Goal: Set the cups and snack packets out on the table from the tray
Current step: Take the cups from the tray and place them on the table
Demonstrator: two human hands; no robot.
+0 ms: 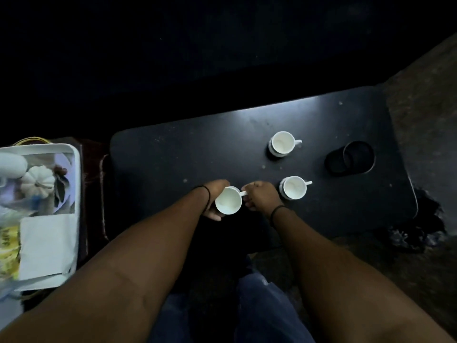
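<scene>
Your left hand (214,199) cups the white cup (228,200) at the table's (173,154) near edge; your right hand (262,197) pinches its handle. Release early and it tips off the edge — two cups (294,187) stand at two o'clock.

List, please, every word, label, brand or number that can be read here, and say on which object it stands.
None can be read for certain.
Yellow packet on the white tray: dark printed letters, too blurred to read.
The three cups, including the one held in both hands, and the dark table: no print visible.
</scene>
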